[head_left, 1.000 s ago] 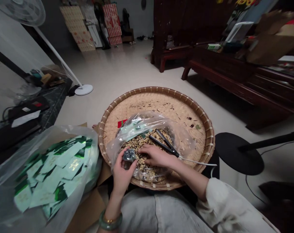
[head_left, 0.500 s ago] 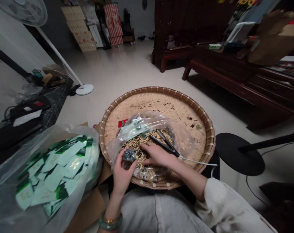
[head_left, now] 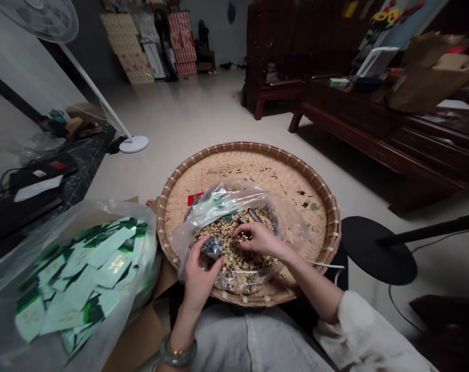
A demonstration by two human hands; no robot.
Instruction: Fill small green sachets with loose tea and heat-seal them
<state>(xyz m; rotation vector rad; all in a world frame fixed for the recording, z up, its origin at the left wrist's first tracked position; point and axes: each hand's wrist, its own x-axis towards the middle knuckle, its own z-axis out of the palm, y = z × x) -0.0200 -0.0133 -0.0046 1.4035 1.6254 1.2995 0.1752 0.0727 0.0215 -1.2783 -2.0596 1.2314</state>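
My left hand point(head_left: 200, 268) holds a small crinkled, shiny grey pouch point(head_left: 213, 248) upright between thumb and fingers. Loose dried tan and dark pieces point(head_left: 228, 263) fill a clear plastic bag point(head_left: 253, 192) lying open in a round woven bamboo tray point(head_left: 226, 160). Just over these pieces is my right hand point(head_left: 260, 238), its fingers curled toward the thumb in a pinch; what lies between the tips is too small to make out. Behind it a black hair straightener point(head_left: 254, 215) rests on the pieces, mostly hidden, its white cord trailing right.
At the left, a big clear bag point(head_left: 141, 214) holds many pale-green packets point(head_left: 77, 274). A red packet point(head_left: 195, 199) lies in the tray. A fan base point(head_left: 134, 144) stands ahead left, a black round base point(head_left: 377, 250) at right, and a dark wooden table point(head_left: 374, 124) beyond.
My right hand has lifted slightly, and its fingers have drawn together; it now covers most of the straightener. The left hand with the pouch has shifted a little right. The view has tilted slightly.
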